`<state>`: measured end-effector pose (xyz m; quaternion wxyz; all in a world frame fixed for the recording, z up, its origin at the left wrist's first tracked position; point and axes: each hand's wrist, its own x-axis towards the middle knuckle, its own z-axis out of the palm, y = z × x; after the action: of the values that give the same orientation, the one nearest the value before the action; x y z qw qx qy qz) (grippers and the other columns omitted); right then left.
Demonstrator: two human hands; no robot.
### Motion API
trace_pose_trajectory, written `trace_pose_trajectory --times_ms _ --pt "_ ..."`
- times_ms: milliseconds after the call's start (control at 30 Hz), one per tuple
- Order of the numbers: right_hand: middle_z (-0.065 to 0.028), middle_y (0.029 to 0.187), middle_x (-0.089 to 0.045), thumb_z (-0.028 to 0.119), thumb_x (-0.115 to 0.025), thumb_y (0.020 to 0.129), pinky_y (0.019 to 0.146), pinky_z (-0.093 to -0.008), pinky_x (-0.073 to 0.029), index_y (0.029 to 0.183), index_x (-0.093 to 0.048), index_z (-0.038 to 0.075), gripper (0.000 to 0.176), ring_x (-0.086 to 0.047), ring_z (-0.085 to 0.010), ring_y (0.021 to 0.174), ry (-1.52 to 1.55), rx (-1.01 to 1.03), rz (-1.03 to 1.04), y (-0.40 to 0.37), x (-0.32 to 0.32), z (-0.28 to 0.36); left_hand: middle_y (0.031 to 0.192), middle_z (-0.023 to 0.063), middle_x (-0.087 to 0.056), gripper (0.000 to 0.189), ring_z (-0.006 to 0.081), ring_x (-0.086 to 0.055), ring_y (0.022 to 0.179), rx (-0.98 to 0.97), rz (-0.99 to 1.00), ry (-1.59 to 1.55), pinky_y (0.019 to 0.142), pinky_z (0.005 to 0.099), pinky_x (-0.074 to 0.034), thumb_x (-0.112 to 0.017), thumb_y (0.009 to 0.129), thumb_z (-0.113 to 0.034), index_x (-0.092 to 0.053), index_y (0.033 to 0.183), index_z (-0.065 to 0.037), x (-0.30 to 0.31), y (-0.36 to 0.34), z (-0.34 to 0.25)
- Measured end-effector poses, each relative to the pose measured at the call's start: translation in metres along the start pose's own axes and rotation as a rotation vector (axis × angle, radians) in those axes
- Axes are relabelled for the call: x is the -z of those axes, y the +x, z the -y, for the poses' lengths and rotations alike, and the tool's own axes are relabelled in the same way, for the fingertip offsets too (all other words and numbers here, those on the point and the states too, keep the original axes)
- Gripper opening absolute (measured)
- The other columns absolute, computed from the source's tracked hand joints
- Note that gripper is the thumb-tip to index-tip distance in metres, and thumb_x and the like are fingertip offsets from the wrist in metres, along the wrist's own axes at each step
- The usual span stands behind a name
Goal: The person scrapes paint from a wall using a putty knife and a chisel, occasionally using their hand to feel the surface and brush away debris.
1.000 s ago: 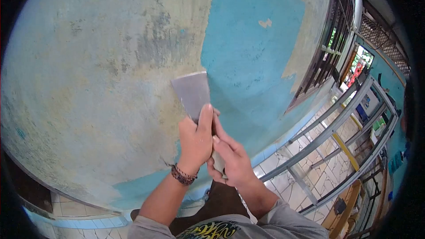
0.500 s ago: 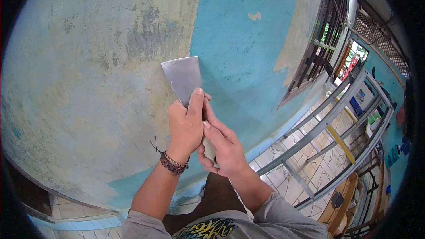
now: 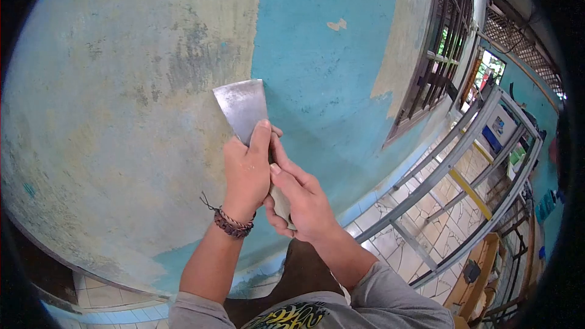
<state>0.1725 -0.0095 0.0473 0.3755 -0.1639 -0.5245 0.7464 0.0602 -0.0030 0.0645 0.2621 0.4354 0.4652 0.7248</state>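
A wide metal scraper [image 3: 242, 105] points up the wall, its straight blade edge at the border between bare plaster and blue paint [image 3: 323, 42]. My left hand [image 3: 247, 170], with a braided bracelet [image 3: 233, 223] at the wrist, closes around the scraper's neck, the thumb pressed along the base of the blade. Lower down, my right hand [image 3: 301, 198] wraps the pale handle [image 3: 281, 202], its thumb touching the left hand. Patchy grey-beige plaster [image 3: 122, 146] spreads to the left of the blade.
A barred window [image 3: 436, 61] is set in the wall at the right. Beside the wall leans a grey metal ladder [image 3: 420, 189] over a tiled floor [image 3: 390, 240]. A wooden box [image 3: 478, 274] sits at lower right. Light-blue tiles [image 3: 359, 204] edge the wall's foot.
Both hands and the scraper appear slightly farther left in view, as does the wall. The blade looks a little brighter. The grip is unchanged.
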Motion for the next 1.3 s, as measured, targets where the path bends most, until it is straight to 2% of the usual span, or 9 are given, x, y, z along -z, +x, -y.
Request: trace_pose_trajectory --times_ms 267,300,433,567,700,933,1067,1200,1300 --pt "-0.0033 0.07 -0.052 0.026 -0.042 0.103 0.031 -0.0249 -0.031 0.155 -0.02 0.023 0.056 -0.044 -0.0105 0.04 0.009 -0.009 0.001 0.01 0.001 0.008 0.066 0.0027 -0.057 0.037 0.0093 -0.051 0.062 -0.133 -0.017 0.082 0.056 0.0296 -0.041 -0.053 0.097 -0.028 -0.063 0.081 0.004 -0.001 0.01 0.001" --pt "-0.0033 0.07 -0.052 0.026 -0.042 0.103 0.031 -0.0249 -0.031 0.155 -0.02 0.023 0.056 -0.045 -0.0105 0.04 0.021 0.006 -0.006 0.012 0.0 0.011 0.065 0.0033 -0.057 0.039 0.0104 -0.051 0.062 -0.039 -0.003 0.092 0.056 0.0305 -0.042 -0.053 0.097 -0.029 -0.063 0.081 0.004 -0.004 0.012 -0.015" --pt "-0.0031 0.069 -0.052 0.027 -0.043 0.103 0.032 -0.025 -0.032 0.154 -0.022 0.022 0.056 -0.045 -0.0106 0.04 0.022 -0.029 0.005 0.002 0.003 0.008 0.064 0.003 -0.056 0.04 0.0107 -0.051 0.06 -0.098 -0.035 0.079 0.055 0.0304 -0.042 -0.052 0.097 -0.029 -0.064 0.079 0.005 -0.005 0.003 0.0" --pt "-0.0031 0.068 -0.053 0.027 -0.042 0.103 0.031 -0.0257 -0.032 0.154 -0.023 0.021 0.055 -0.046 -0.0109 0.041 -0.017 -0.001 0.005 0.003 0.004 -0.004 0.064 0.0038 -0.056 0.04 0.011 -0.051 0.06 -0.031 -0.042 0.04 0.056 0.0299 -0.042 -0.052 0.097 -0.029 -0.063 0.078 0.005 0.001 -0.001 0.016" --pt "-0.0036 0.069 -0.052 0.026 -0.042 0.103 0.031 -0.026 -0.032 0.154 -0.023 0.023 0.054 -0.047 -0.0111 0.042 0.021 0.021 -0.009 0.009 -0.003 0.017 0.065 0.0032 -0.057 0.038 0.0106 -0.051 0.061 -0.034 0.031 0.022 0.056 0.0295 -0.042 -0.053 0.097 -0.027 -0.063 0.079 0.005 -0.005 0.012 -0.021" --pt "-0.0035 0.069 -0.052 0.026 -0.04 0.104 0.031 -0.0257 -0.033 0.154 -0.023 0.023 0.053 -0.045 -0.0113 0.041 -0.04 -0.01 0.007 -0.001 0.001 0.001 0.065 0.0026 -0.057 0.037 0.0104 -0.052 0.062 -0.085 -0.024 0.046 0.057 0.0294 -0.043 -0.052 0.096 -0.027 -0.063 0.079 0.004 0.0 0.004 0.002" --pt "-0.0035 0.069 -0.052 0.024 -0.04 0.104 0.031 -0.0255 -0.032 0.154 -0.021 0.023 0.054 -0.044 -0.0113 0.04 -0.011 -0.019 -0.008 -0.001 0.0 -0.003 0.064 0.0018 -0.056 0.037 0.0096 -0.051 0.06 0.034 0.015 0.002 0.056 0.0294 -0.042 -0.053 0.096 -0.028 -0.064 0.08 0.004 0.003 -0.003 -0.006" --pt "-0.0036 0.068 -0.052 0.025 -0.04 0.104 0.03 -0.0256 -0.032 0.154 -0.021 0.022 0.054 -0.044 -0.0112 0.039 -0.039 -0.001 0.006 0.0 -0.006 0.003 0.064 0.0021 -0.055 0.037 0.0096 -0.05 0.059 -0.108 -0.026 0.02 0.054 0.0295 -0.041 -0.053 0.096 -0.027 -0.063 0.078 0.004 0.002 0.002 0.001" --pt "-0.0035 0.068 -0.052 0.026 -0.041 0.104 0.03 -0.0256 -0.031 0.154 -0.023 0.021 0.053 -0.044 -0.011 0.039 0.033 0.004 0.01 0.001 -0.007 0.005 0.064 0.0021 -0.056 0.036 0.0102 -0.05 0.059 -0.006 0.01 -0.028 0.055 0.0297 -0.042 -0.054 0.096 -0.026 -0.063 0.078 0.004 0.002 0.002 -0.009"
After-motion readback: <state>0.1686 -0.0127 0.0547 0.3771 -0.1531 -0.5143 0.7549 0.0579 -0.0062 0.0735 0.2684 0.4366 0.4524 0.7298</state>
